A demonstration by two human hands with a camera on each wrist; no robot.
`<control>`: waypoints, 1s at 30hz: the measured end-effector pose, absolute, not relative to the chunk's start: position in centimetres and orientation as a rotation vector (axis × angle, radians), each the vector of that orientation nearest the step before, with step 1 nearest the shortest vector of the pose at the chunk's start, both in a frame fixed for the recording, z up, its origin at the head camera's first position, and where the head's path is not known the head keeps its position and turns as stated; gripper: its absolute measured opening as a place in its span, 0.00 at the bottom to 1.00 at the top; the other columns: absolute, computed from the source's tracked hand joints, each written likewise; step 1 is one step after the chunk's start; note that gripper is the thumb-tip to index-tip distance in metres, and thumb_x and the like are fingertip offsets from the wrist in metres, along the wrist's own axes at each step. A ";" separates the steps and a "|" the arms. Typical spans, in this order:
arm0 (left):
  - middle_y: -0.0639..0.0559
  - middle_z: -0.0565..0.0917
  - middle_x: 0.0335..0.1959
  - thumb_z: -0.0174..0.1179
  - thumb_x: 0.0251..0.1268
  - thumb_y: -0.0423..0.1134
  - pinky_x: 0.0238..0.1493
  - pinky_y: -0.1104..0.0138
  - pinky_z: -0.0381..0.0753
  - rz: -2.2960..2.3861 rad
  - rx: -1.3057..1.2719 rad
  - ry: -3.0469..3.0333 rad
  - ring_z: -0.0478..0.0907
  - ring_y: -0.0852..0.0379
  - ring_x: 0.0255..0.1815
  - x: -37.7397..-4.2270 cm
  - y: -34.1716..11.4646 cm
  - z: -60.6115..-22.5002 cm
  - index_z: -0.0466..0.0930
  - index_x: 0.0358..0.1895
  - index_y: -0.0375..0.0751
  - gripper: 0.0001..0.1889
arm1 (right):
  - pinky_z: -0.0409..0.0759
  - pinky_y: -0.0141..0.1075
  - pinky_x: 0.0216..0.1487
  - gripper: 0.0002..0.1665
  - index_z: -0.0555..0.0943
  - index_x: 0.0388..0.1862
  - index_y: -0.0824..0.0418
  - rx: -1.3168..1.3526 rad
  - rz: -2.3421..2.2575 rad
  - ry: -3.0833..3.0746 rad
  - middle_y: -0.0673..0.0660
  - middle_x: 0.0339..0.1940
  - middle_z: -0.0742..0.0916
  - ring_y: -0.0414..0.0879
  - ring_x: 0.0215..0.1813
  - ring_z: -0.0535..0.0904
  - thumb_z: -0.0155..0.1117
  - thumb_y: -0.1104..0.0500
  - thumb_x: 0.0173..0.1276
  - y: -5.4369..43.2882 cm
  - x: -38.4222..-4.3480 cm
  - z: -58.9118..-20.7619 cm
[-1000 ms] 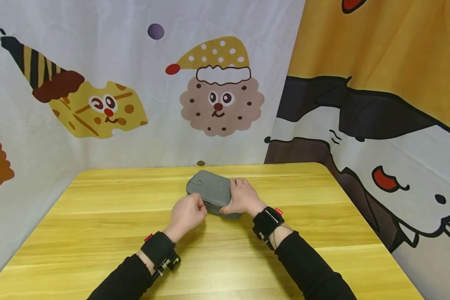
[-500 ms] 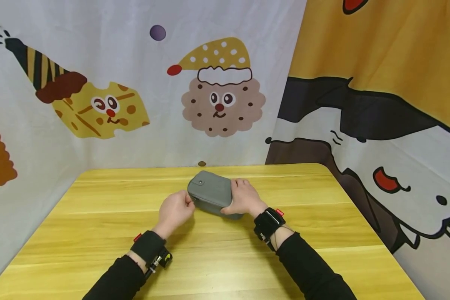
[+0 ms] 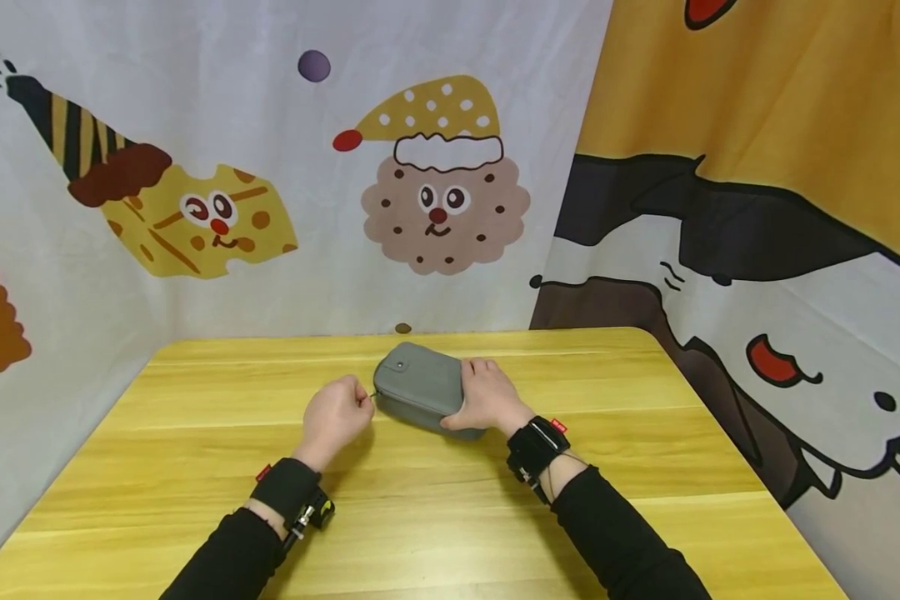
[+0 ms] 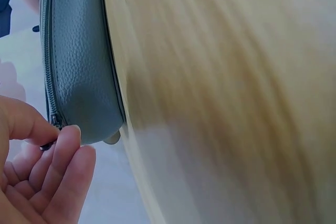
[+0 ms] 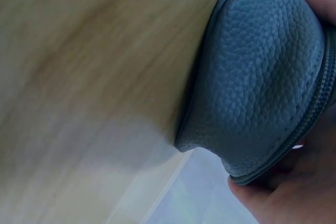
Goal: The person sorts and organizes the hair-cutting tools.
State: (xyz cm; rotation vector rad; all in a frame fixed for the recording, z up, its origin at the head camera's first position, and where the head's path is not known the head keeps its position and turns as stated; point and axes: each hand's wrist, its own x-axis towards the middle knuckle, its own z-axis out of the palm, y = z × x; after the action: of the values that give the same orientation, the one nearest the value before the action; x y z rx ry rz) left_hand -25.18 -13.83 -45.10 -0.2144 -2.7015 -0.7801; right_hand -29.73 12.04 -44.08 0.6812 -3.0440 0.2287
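Observation:
A grey pebbled-leather zip pouch [image 3: 420, 379] lies on the table, its snap tab at the far-left end. My left hand [image 3: 335, 417] is at the pouch's left corner. In the left wrist view its thumb and forefinger pinch the dark zipper pull [image 4: 46, 146], just beyond the slider [image 4: 56, 120]. The zipper's teeth run closed along the visible side. My right hand [image 3: 489, 396] grips the pouch's right end, thumb on the near side and fingers over the top. In the right wrist view the rounded end of the pouch [image 5: 262, 72] shows between thumb and fingers.
The yellow wood-grain table [image 3: 217, 467] extends around the pouch on all sides. Behind it hangs a white curtain [image 3: 270, 100] with cartoon prints, and an orange and grey patterned curtain [image 3: 720, 108] runs along the right. Both wrists wear black straps [image 3: 537, 447] with cameras.
My left hand has slid leftward along the pouch's near side to its left corner, drawing the zipper pull with it. The right hand keeps its hold in place.

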 end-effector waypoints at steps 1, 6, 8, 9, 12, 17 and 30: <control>0.53 0.75 0.19 0.60 0.55 0.30 0.20 0.67 0.68 -0.776 -0.211 -2.705 0.70 0.57 0.18 -25.2 -13.8 -45.1 0.75 0.25 0.42 0.06 | 0.68 0.48 0.70 0.67 0.62 0.74 0.71 0.681 0.229 -3.043 0.67 0.68 0.72 0.61 0.68 0.67 0.74 0.30 0.48 12.0 -29.7 -44.1; 0.53 0.76 0.20 0.60 0.56 0.30 0.20 0.66 0.70 -0.765 -0.190 -2.717 0.71 0.57 0.18 -25.5 -14.0 -45.1 0.75 0.25 0.42 0.05 | 0.69 0.48 0.69 0.67 0.62 0.74 0.71 0.687 0.236 -3.043 0.67 0.68 0.72 0.61 0.68 0.67 0.74 0.30 0.48 12.1 -29.7 -44.0; 0.53 0.76 0.20 0.60 0.56 0.30 0.21 0.66 0.70 -0.762 -0.190 -2.719 0.71 0.57 0.18 -25.6 -14.0 -45.0 0.76 0.26 0.42 0.05 | 0.69 0.49 0.69 0.67 0.62 0.74 0.71 0.691 0.236 -3.045 0.67 0.68 0.72 0.61 0.68 0.67 0.74 0.30 0.48 12.1 -29.7 -43.9; 0.53 0.76 0.20 0.60 0.57 0.30 0.21 0.66 0.70 -0.760 -0.195 -2.719 0.71 0.57 0.18 -25.6 -14.0 -44.9 0.75 0.26 0.42 0.05 | 0.69 0.49 0.69 0.67 0.62 0.74 0.71 0.691 0.240 -3.044 0.67 0.68 0.72 0.61 0.68 0.67 0.74 0.30 0.48 12.1 -29.7 -43.9; 0.53 0.75 0.19 0.59 0.57 0.30 0.21 0.66 0.67 -0.753 -0.202 -2.721 0.70 0.56 0.18 -25.8 -14.1 -44.7 0.75 0.25 0.42 0.06 | 0.69 0.49 0.69 0.67 0.62 0.74 0.72 0.698 0.234 -3.044 0.67 0.68 0.72 0.61 0.68 0.67 0.74 0.30 0.48 12.2 -29.7 -43.8; 0.52 0.74 0.19 0.59 0.57 0.29 0.21 0.67 0.65 -0.739 -0.201 -2.721 0.69 0.56 0.18 -26.0 -14.2 -44.6 0.74 0.24 0.42 0.07 | 0.69 0.48 0.68 0.67 0.62 0.74 0.72 0.710 0.223 -3.037 0.67 0.67 0.73 0.60 0.66 0.68 0.74 0.30 0.48 12.2 -29.8 -43.8; 0.53 0.72 0.17 0.58 0.58 0.29 0.20 0.67 0.62 -0.698 -0.189 -2.729 0.66 0.56 0.18 -27.2 -14.5 -44.3 0.72 0.23 0.42 0.09 | 0.70 0.48 0.67 0.68 0.62 0.73 0.73 0.736 0.208 -3.025 0.68 0.66 0.73 0.60 0.65 0.69 0.73 0.30 0.48 12.2 -30.0 -44.0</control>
State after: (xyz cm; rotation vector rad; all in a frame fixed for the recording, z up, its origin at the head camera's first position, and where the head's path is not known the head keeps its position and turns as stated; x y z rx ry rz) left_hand -27.21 -14.54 -44.33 -0.1895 -2.7290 -0.6983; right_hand -29.99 12.21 -44.02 0.7362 -3.0253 0.2081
